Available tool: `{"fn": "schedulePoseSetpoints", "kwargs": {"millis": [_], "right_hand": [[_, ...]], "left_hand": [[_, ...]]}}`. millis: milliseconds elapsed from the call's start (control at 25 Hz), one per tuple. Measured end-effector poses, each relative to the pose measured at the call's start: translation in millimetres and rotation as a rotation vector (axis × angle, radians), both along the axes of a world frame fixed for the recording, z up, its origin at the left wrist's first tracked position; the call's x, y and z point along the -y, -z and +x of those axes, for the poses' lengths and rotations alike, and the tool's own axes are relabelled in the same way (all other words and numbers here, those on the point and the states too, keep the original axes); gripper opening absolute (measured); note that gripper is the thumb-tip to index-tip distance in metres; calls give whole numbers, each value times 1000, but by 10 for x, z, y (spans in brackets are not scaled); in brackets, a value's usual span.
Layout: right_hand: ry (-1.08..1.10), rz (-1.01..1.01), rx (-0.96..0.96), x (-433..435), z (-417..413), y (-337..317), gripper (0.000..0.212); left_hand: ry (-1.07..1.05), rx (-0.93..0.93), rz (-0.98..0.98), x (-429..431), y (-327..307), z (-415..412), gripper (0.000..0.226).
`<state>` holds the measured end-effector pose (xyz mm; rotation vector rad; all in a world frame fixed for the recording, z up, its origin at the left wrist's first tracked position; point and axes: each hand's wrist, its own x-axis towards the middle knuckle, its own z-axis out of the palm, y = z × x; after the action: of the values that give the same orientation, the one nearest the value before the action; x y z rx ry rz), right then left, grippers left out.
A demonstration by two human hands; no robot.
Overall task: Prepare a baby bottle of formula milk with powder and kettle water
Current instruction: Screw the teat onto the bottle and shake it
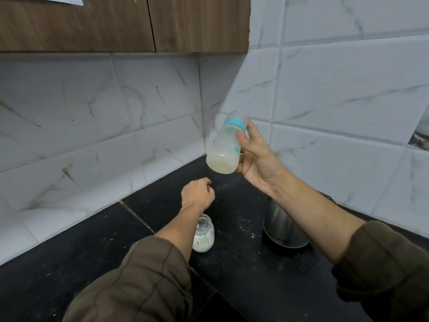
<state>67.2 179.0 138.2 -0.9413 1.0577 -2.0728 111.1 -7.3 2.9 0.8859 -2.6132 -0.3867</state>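
My right hand [255, 156] grips a baby bottle [226, 147] with a blue collar and a clear cap, raised above the counter and tilted, its base towards me. Milky liquid clouds the inside of the bottle. My left hand [197, 196] hovers lower over the black counter [232, 275], fingers curled into a loose fist; whether it holds anything is hidden. A small clear jar of white powder [204, 235] stands on the counter just under my left forearm. A steel kettle [283, 228] sits on its black base to the right, partly hidden by my right forearm.
White marble-look tiles [92, 126] meet in a corner behind the counter. Brown wooden cabinets [116, 22] hang overhead at the left. Specks of spilled powder dot the black counter around the jar and kettle.
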Motion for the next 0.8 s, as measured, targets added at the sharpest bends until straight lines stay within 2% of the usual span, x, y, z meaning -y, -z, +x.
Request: {"fn": "schedulePoseSetpoints", "kwargs": {"millis": [80, 160, 240, 400, 440, 520, 600, 680, 720, 800], "right_hand": [[43, -47, 52, 25, 6, -22, 63], [137, -118, 211, 68, -58, -59, 53], [149, -144, 267, 81, -79, -73, 47], [-35, 32, -26, 11, 46, -51, 63], [-43, 41, -50, -5, 41, -46, 65], [75, -27, 58, 4, 5, -89, 72], [261, -123, 259, 34, -78, -144, 76], [361, -169, 335, 39, -123, -154, 81], [359, -140, 294, 19, -98, -140, 84], [297, 0, 80, -24, 8, -89, 88]], "left_hand": [[3, -2, -7, -12, -11, 2, 35], [-1, -11, -21, -15, -7, 5, 35], [-6, -11, -21, -14, -5, 12, 35], [-5, 0, -1, -7, -17, -8, 36], [-3, 0, -2, -19, -27, -6, 35], [1, -4, -13, -38, -26, 5, 35], [-1, -6, -16, -37, 0, 23, 34], [-5, -4, -5, -34, 11, 33, 34], [-1, -3, 2, -28, 15, 23, 34], [11, 0, 10, -30, 3, -5, 34]]}}
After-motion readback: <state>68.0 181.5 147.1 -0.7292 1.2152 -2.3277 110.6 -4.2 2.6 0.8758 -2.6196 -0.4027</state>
